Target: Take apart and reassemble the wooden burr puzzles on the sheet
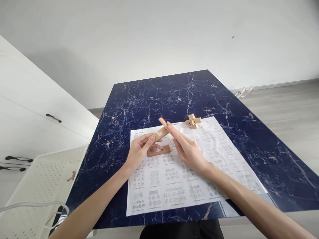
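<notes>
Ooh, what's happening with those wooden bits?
Someone's left hand holds a notched wooden piece, and the right hand has its fingertips at the far end. Another wooden piece with a cut-out lies on a printed sheet below. A cross-shaped wooden block sits by the sheet's far edge.

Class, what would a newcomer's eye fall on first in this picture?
Probably the white-veined blue table, mid-view. Over the printed sheet lying on its near half, the left hand and right hand meet at light wooden pieces; a wooden cross sits at the sheet's far edge.
</notes>
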`<action>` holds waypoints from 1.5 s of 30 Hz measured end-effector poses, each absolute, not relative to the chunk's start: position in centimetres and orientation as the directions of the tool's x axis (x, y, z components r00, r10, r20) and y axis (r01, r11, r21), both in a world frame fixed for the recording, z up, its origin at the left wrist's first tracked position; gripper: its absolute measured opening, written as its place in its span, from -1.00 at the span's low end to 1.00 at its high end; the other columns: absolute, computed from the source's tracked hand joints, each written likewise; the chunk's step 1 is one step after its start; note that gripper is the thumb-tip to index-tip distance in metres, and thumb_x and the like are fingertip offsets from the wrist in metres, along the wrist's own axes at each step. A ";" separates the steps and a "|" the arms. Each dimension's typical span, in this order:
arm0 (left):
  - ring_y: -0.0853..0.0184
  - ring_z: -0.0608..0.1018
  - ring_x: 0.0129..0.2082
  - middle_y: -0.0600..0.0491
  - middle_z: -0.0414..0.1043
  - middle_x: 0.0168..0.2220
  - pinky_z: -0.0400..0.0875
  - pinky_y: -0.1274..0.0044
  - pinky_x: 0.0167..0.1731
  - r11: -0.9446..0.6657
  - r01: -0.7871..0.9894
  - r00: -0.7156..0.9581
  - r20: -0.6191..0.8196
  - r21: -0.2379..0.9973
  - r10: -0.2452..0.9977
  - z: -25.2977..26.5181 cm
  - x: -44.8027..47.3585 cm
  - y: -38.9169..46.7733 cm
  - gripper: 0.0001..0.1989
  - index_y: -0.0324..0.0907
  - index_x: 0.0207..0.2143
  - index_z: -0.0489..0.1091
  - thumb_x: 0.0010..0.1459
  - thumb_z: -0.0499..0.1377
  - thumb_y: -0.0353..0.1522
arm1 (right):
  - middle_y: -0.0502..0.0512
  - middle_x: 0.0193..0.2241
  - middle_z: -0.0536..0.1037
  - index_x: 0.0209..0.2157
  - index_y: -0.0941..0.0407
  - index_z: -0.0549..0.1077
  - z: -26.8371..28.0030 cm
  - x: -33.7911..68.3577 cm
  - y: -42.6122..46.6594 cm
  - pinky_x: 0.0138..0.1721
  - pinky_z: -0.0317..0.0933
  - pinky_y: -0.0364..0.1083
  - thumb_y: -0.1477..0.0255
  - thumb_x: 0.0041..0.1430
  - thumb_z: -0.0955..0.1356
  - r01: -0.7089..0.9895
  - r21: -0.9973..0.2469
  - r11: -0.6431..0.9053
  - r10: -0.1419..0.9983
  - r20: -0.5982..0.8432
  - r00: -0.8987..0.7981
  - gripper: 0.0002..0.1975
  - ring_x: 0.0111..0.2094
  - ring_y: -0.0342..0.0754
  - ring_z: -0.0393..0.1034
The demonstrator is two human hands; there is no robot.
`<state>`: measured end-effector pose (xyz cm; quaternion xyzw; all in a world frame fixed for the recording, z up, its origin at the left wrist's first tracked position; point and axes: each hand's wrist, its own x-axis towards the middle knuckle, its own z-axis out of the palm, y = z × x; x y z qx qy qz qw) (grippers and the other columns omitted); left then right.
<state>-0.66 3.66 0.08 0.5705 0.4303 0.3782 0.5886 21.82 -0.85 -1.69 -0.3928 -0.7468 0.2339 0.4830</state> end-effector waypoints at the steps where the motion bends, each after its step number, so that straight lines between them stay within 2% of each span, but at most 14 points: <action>1: 0.20 0.78 -0.26 -0.09 0.73 -0.06 0.69 0.42 -0.19 0.066 0.044 0.343 -0.077 0.997 0.936 0.1 -0.7 3.7 -0.62 -0.15 0.00 0.63 0.36 0.33 -0.06 | -0.25 0.57 0.03 0.57 -0.40 -0.12 -1.7 21.8 -0.9 0.51 0.18 0.27 0.65 0.54 0.16 0.369 -0.724 0.582 0.813 0.531 -0.240 -0.16 0.55 0.10 0.02; 7: 0.25 0.76 -0.29 -0.11 0.72 -0.02 0.69 0.44 -0.19 0.086 0.005 0.368 -0.082 0.996 0.926 0.0 -0.8 3.8 -0.61 -0.18 0.02 0.61 0.36 0.34 -0.08 | -0.22 0.56 0.08 0.57 -0.36 -0.08 -1.6 21.6 -0.9 0.48 0.23 0.27 0.63 0.55 0.17 0.387 -0.722 0.573 0.818 0.536 -0.210 -0.19 0.53 0.07 0.08; 13: 0.30 0.73 -0.35 -0.13 0.72 -0.04 0.66 0.48 -0.23 0.083 0.009 0.379 -0.080 0.997 0.922 0.0 -0.9 3.9 -0.61 -0.20 0.01 0.59 0.36 0.34 -0.09 | -0.10 0.55 0.13 0.57 -0.33 -0.05 -2.1 21.7 -0.6 0.40 0.32 0.33 0.60 0.54 0.22 0.346 -0.730 0.589 0.807 0.551 -0.213 -0.21 0.44 0.15 0.30; 20: 0.28 0.73 -0.33 -0.12 0.72 -0.06 0.65 0.48 -0.24 0.103 -0.016 0.381 -0.090 0.995 0.920 0.2 -0.7 3.8 -0.62 -0.20 -0.01 0.59 0.35 0.35 -0.09 | -0.12 0.61 -0.08 0.60 -0.26 -0.18 -1.7 21.6 -0.7 0.49 0.19 0.28 0.64 0.52 0.19 0.352 -0.673 0.651 0.759 0.566 -0.322 -0.16 0.58 0.10 -0.06; 23: 0.27 0.73 -0.32 -0.08 0.72 -0.17 0.65 0.48 -0.23 0.096 -0.012 0.392 -0.083 0.995 0.916 0.2 -0.7 3.7 -0.62 -0.21 -0.01 0.60 0.36 0.35 -0.09 | -0.08 0.62 -0.17 0.61 -0.23 -0.21 -1.2 21.5 -0.7 0.52 0.10 0.30 0.69 0.51 0.17 0.340 -0.635 0.693 0.720 0.584 -0.375 -0.13 0.60 0.11 -0.17; 26: 0.26 0.73 -0.31 -0.04 0.72 -0.23 0.63 0.49 -0.23 0.082 -0.007 0.403 -0.072 0.997 0.912 0.2 -0.7 3.7 -0.62 -0.20 0.00 0.59 0.36 0.35 -0.09 | -0.04 0.62 -0.16 0.60 -0.23 -0.21 -0.7 21.4 -0.7 0.51 0.14 0.30 0.72 0.51 0.16 0.319 -0.632 0.706 0.705 0.586 -0.398 -0.13 0.60 0.10 -0.17; 30: 0.27 0.74 -0.31 -0.05 0.72 -0.17 0.64 0.49 -0.23 0.086 -0.003 0.406 -0.077 0.996 0.911 0.3 -0.7 3.7 -0.62 -0.20 0.02 0.59 0.36 0.35 -0.10 | -0.02 0.62 -0.14 0.60 -0.23 -0.21 -0.4 21.4 -0.8 0.50 0.16 0.33 0.73 0.51 0.17 0.301 -0.637 0.710 0.700 0.586 -0.408 -0.12 0.60 0.11 -0.16; 34: 0.28 0.73 -0.31 -0.06 0.72 -0.14 0.66 0.47 -0.19 0.092 -0.010 0.408 -0.080 0.996 0.909 0.3 -0.8 3.8 -0.64 -0.19 -0.01 0.60 0.35 0.36 -0.10 | -0.02 0.62 -0.19 0.60 -0.21 -0.19 -0.4 21.3 -0.9 0.52 0.10 0.35 0.74 0.50 0.16 0.282 -0.639 0.716 0.692 0.596 -0.407 -0.13 0.61 0.12 -0.19; 40: 0.31 0.73 -0.29 -0.02 0.71 -0.17 0.66 0.49 -0.15 0.098 -0.005 0.427 -0.087 0.995 0.900 0.1 -1.0 3.9 -0.65 -0.16 -0.01 0.61 0.37 0.34 -0.09 | -0.10 0.62 -0.18 0.60 -0.26 -0.24 -0.8 21.1 -0.9 0.53 0.07 0.35 0.73 0.49 0.15 0.267 -0.662 0.700 0.705 0.585 -0.400 -0.10 0.61 0.09 -0.20; 45: 0.25 0.74 -0.29 -0.06 0.71 -0.19 0.65 0.47 -0.20 0.097 0.018 0.462 -0.095 0.995 0.882 0.0 -0.7 3.9 -0.62 -0.19 -0.05 0.58 0.38 0.32 -0.06 | -0.19 0.62 -0.19 0.59 -0.30 -0.31 -1.8 20.7 -1.1 0.52 0.15 0.23 0.77 0.44 0.14 0.245 -0.715 0.655 0.726 0.505 -0.467 -0.03 0.60 0.05 -0.18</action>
